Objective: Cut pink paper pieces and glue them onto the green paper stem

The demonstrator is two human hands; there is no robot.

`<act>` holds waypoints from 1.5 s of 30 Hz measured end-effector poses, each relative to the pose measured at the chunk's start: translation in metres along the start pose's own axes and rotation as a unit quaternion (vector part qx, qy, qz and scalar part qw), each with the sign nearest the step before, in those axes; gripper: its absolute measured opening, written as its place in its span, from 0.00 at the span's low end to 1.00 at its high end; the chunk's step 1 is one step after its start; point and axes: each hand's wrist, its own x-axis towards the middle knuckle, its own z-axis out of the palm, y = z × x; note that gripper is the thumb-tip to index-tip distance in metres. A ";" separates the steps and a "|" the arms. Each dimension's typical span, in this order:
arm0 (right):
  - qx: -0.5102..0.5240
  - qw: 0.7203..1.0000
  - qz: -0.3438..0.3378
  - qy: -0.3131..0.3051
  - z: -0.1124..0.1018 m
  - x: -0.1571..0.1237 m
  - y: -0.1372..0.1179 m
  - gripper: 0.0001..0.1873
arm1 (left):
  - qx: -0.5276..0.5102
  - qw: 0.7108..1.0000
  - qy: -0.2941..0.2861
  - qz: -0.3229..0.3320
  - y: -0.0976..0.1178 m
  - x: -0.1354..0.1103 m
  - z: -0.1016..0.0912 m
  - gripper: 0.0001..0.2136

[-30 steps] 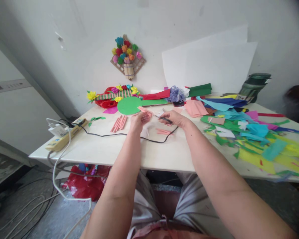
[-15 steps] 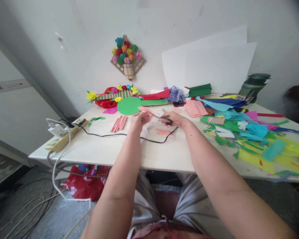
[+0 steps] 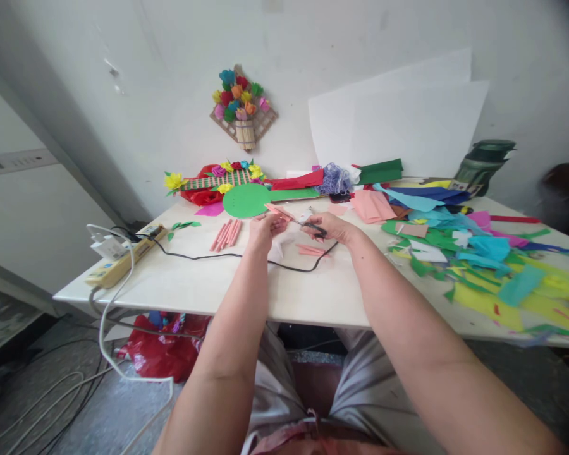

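Observation:
My left hand is closed on a folded strip of pink crepe paper, its pointed end sticking up past the fingers. Black-handled scissors are gripped in my right hand, their blades pointing left at the pink paper. Whether the blades touch it is too small to tell. To the left lie several rolled pink paper sticks. Thin pink paper strips rest below the scissors, and a whitish translucent scrap is under my left hand.
A black cord crosses the table from a power strip. Behind my hands lies a green guitar-shaped card. Folded pink paper and heaped coloured scraps cover the right side, with a dark green bottle behind.
The scissors have drawn back slightly to the right, away from the upper part of the pink paper. My left hand has barely moved.

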 end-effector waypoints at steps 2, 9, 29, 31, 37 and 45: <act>0.001 1.000 -0.006 0.002 -0.001 0.003 0.004 0.11 | 0.001 1.000 0.002 -0.003 0.000 0.000 0.000 0.06; 0.003 1.000 -0.010 0.017 -0.003 0.004 0.004 0.15 | -0.006 1.000 0.007 -0.009 0.001 0.000 -0.001 0.06; 0.010 1.000 -0.009 -0.004 -0.002 0.002 0.006 0.14 | -0.011 0.999 0.011 -0.030 0.002 -0.001 0.001 0.04; 0.011 1.000 -0.009 -0.009 -0.001 0.002 0.006 0.14 | -0.008 1.000 0.005 -0.027 0.002 -0.001 0.001 0.05; -0.002 1.000 -0.018 -0.004 -0.002 0.006 0.010 0.15 | 0.004 1.000 -0.008 -0.020 0.001 -0.003 0.001 0.05; 0.005 1.000 -0.013 0.009 -0.002 0.008 0.012 0.15 | 0.002 1.000 -0.015 -0.017 0.000 -0.002 0.000 0.05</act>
